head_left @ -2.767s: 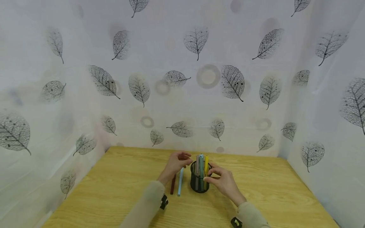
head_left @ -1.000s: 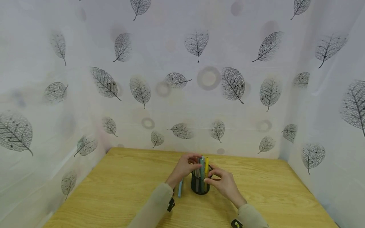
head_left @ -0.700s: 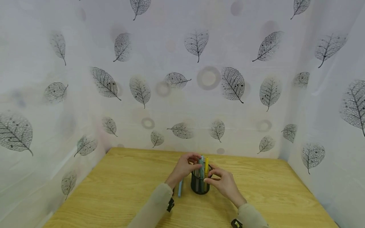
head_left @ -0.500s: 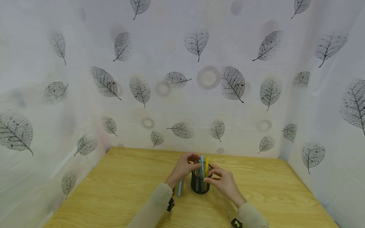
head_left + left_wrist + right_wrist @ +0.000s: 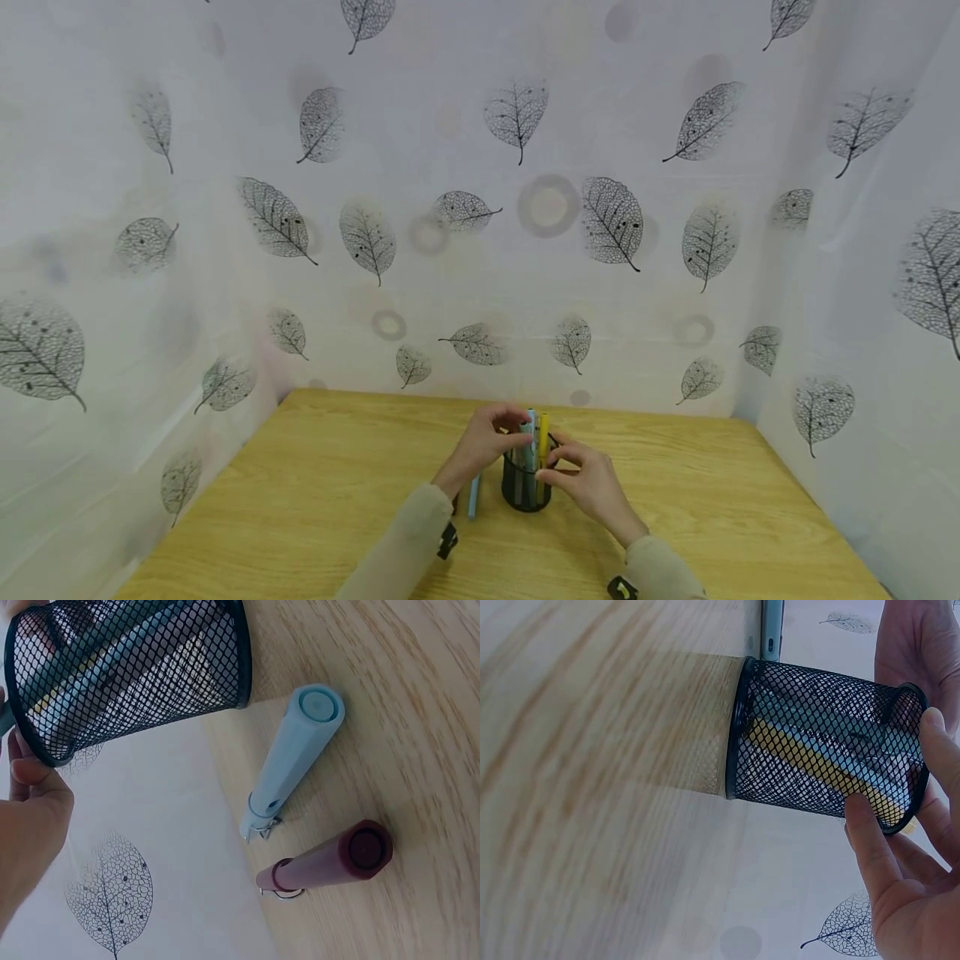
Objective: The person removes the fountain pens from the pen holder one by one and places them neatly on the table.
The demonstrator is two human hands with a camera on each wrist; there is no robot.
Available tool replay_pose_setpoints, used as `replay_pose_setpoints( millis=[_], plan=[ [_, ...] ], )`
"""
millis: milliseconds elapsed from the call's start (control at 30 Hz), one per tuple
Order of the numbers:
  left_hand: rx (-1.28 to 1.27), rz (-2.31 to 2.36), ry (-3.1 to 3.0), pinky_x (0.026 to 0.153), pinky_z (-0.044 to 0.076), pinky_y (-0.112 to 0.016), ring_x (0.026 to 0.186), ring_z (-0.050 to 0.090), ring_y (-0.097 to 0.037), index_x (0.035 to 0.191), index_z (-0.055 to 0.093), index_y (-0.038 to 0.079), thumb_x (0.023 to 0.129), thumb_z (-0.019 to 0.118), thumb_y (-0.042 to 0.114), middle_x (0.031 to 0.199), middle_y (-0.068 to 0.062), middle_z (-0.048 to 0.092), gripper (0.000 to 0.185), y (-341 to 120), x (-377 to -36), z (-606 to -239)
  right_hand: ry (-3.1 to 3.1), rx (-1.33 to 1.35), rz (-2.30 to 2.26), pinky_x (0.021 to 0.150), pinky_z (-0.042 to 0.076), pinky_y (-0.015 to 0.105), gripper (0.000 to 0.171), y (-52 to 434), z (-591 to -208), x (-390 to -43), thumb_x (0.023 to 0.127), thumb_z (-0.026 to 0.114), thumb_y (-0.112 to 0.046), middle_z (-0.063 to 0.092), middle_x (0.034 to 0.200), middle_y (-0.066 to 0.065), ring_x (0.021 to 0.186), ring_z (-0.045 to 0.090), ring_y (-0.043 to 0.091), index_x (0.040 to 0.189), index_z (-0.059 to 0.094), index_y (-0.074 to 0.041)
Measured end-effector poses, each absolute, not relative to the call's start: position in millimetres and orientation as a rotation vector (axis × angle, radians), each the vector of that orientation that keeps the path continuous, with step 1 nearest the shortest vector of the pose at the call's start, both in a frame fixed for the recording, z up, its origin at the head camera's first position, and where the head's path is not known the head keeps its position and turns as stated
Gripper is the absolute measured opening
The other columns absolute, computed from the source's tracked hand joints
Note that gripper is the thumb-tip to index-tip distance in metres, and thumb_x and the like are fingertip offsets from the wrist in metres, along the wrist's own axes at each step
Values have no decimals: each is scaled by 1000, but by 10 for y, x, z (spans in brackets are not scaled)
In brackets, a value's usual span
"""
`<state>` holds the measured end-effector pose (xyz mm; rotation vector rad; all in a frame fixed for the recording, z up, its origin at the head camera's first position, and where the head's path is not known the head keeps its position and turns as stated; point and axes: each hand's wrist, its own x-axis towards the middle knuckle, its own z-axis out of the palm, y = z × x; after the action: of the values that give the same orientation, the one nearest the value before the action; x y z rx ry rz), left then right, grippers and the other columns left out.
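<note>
A black mesh pen cup (image 5: 527, 490) stands on the wooden table (image 5: 315, 500) with a yellow pen (image 5: 543, 425), a teal pen (image 5: 531, 427) and a grey one upright in it. My right hand (image 5: 561, 468) grips the cup's rim between thumb and fingers; the right wrist view shows those fingers (image 5: 885, 855) on the cup (image 5: 817, 761). My left hand (image 5: 510, 425) is at the cup's mouth and pinches the top of the grey pen. Beside the cup lie a light blue pen (image 5: 296, 757) and a dark red pen (image 5: 330, 864).
White sheets printed with leaves (image 5: 525, 208) close off the table at the back and on both sides. In the head view the light blue pen (image 5: 473, 497) lies just left of the cup, partly under my left sleeve (image 5: 405, 542).
Since 2.8 s ago my left hand has moved right from above the loose pens to the cup's mouth. Over the last second both hands have held still.
</note>
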<state>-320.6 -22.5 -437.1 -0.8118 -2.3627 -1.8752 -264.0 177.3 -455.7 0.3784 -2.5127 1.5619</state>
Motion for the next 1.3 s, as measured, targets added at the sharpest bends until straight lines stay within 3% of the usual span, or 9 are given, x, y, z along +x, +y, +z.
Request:
replay_pose_setpoints(
  millis=[267, 500, 733, 933, 1167, 1300],
  plan=[
    [-896, -1884, -2411, 64, 52, -26, 82, 63, -12, 110, 72, 7, 87, 75, 13, 102, -11, 71, 24, -289, -3219, -4356, -2515, 372, 1567, 78, 60, 27, 13, 1784, -4578, -2643, 79, 82, -19, 52, 144, 17, 123, 58, 38, 81, 69, -17],
    [-804, -1906, -2441, 75, 53, -31, 92, 63, -13, 113, 72, 14, 89, 74, 20, 105, -3, 72, 25, -353, -3257, -4337, -2511, 382, 1586, 79, 60, 27, 16, 1787, -4594, -2645, 78, 82, -22, 51, 145, 16, 126, 55, 39, 81, 68, -16],
    [-850, -1967, -2311, 78, 55, -36, 93, 67, -20, 118, 70, 10, 89, 72, 12, 112, -18, 71, 29, -398, -3276, -4261, -2508, 367, 1585, 79, 60, 27, 15, 1781, -4576, -2638, 78, 82, -21, 51, 145, 17, 126, 55, 39, 81, 69, -16],
    [-804, -1987, -2280, 83, 54, -38, 92, 67, -18, 127, 64, 12, 90, 71, 13, 111, -18, 71, 38, -430, -3282, -4209, -2507, 369, 1580, 79, 60, 27, 14, 1774, -4577, -2635, 79, 81, -19, 51, 144, 18, 126, 55, 39, 81, 69, -15],
    [-794, -1978, -2266, 82, 47, -29, 96, 64, -16, 133, 58, 16, 95, 64, 10, 116, -22, 68, 40, -461, -3270, -4137, -2505, 362, 1582, 78, 60, 27, 14, 1775, -4591, -2631, 79, 82, -19, 51, 145, 17, 127, 54, 39, 80, 68, -15],
    [-769, -1969, -2255, 90, 52, -39, 100, 63, -18, 132, 59, 15, 97, 60, 8, 116, -20, 68, 36, -466, -3275, -4128, -2503, 348, 1592, 79, 60, 27, 14, 1773, -4586, -2634, 78, 82, -18, 51, 145, 16, 127, 54, 38, 80, 68, -16]
  ],
)
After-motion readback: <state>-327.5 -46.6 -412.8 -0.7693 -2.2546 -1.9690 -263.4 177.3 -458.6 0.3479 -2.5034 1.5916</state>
